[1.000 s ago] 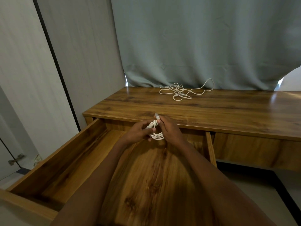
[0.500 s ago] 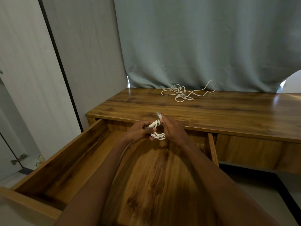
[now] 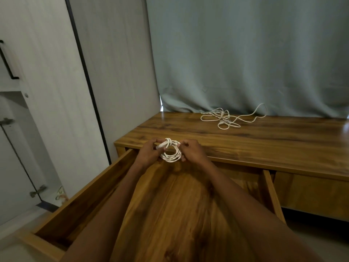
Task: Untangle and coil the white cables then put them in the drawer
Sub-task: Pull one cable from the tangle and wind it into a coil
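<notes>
Far left: pale cupboard doors (image 3: 37, 110) with a black handle (image 3: 7, 63) near the top edge and metal hinges lower down. Just right of these, a grey wall panel (image 3: 117, 72) edged by a dark strip.

Near left to centre: a wooden drawer (image 3: 90, 193) pulled wide open, with bare wood floor showing between the forearms.

Centre, above the far end of the drawer and at the front edge of the desk (image 3: 264, 148): left hand (image 3: 149, 154) curled round the left side of a coiled white cable (image 3: 171, 154), thumb and fingertips pinched on a plug end beside a wrap of cable crossing the coil's top. Right hand (image 3: 192, 153) clamped on the coil's right side, fingers bent inward. Coil held upright in the air, not yet in the drawer.

Far centre-right: a second white cable (image 3: 226, 118), lying in a loose tangle on the desk top, one strand looped up against the grey-green curtain (image 3: 245, 53). Well apart from the hands.

Right: a closed drawer front (image 3: 311, 195) under the desk top.
</notes>
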A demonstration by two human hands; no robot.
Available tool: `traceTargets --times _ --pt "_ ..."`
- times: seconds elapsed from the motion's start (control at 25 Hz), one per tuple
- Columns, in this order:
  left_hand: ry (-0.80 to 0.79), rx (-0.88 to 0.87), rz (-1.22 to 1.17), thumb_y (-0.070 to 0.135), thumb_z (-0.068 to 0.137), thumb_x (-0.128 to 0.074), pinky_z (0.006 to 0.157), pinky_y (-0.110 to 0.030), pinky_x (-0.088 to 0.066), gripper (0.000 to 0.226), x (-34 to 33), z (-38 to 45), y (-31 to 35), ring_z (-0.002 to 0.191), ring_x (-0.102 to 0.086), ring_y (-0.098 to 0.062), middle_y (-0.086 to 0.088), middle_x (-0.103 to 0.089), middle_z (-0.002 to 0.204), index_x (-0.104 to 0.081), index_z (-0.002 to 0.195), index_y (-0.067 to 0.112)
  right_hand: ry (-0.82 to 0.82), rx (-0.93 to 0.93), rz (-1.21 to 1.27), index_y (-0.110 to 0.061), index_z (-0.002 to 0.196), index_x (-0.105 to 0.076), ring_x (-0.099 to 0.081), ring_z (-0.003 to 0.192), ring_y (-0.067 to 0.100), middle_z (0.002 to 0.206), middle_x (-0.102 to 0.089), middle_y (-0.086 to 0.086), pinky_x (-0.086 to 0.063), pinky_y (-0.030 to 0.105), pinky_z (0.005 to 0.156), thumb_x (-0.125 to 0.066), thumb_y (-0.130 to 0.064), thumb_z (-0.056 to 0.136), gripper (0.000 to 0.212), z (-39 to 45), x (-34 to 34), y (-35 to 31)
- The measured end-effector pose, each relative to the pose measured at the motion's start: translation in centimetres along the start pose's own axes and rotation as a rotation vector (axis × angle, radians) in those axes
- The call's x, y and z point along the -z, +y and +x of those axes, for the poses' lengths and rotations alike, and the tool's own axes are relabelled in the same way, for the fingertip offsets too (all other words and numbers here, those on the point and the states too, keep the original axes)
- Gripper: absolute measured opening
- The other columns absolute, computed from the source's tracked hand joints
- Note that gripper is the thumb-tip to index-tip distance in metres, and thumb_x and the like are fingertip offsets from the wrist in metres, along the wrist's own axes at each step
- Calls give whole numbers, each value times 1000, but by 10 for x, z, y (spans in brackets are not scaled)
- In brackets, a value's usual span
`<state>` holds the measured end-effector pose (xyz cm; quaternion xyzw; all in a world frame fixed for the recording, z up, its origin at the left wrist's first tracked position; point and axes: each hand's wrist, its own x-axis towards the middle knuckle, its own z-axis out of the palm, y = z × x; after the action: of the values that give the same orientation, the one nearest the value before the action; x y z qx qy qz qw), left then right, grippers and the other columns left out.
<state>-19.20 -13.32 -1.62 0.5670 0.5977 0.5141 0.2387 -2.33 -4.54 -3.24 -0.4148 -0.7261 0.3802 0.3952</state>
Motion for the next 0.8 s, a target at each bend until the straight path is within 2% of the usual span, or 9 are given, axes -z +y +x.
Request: traceTargets --times 0.12,0.2,0.32,0.48,0.6,0.68,0.8 --pt "46 5 30 12 93 -67 57 -23 -56 27 34 5 -18 75 -69 -12 -8 -71 98 -63 119 14 -159 -28 95 -10 107 -72 -62 54 11 77 -73 5 -56 31 61 -61 -18 100 16 22 -30 -12" --pt "104 12 14 13 93 -66 60 -17 -54 26 49 9 -30 83 -70 -11 -5 -71 105 -64 119 14 -207 -22 111 -13 108 -73 -63 58 12 84 -75 8 -58 32 63 -63 -19 98 15 34 -50 -16" --pt "184 21 -58 16 95 -64 67 -17 -54 25 61 17 -49 94 -70 -13 -3 -71 114 -63 120 19 -170 -18 132 -13 107 -73 -63 53 8 85 -75 7 -58 29 61 -65 -15 96 14 56 -81 -18" --pt "367 143 -109 37 98 -58 80 -25 -52 49 72 30 -57 111 -59 -15 4 -53 128 -45 142 20 -117 -72 170 -10 105 -74 -66 53 9 86 -76 9 -59 28 61 -66 -12 94 14 88 -108 -25" --pt "516 117 -72 35 101 -52 90 -29 -49 41 80 34 -64 111 -55 -15 3 -52 128 -44 139 22 -49 -99 168 -10 105 -75 -70 59 15 82 -75 6 -63 36 67 -66 -12 94 15 117 -126 -35" --pt "554 75 -11 30 103 -50 87 -24 -49 31 83 39 -71 107 -56 -12 5 -55 124 -48 133 23 -23 -100 149 -12 106 -75 -73 64 21 84 -76 6 -63 41 71 -65 -13 93 16 136 -142 -40" --pt "606 29 95 25 103 -50 78 -15 -47 25 82 51 -83 106 -59 -10 6 -58 123 -51 127 24 34 -139 106 -23 107 -66 -75 70 22 92 -74 1 -63 39 73 -69 -15 91 17 155 -166 -41"
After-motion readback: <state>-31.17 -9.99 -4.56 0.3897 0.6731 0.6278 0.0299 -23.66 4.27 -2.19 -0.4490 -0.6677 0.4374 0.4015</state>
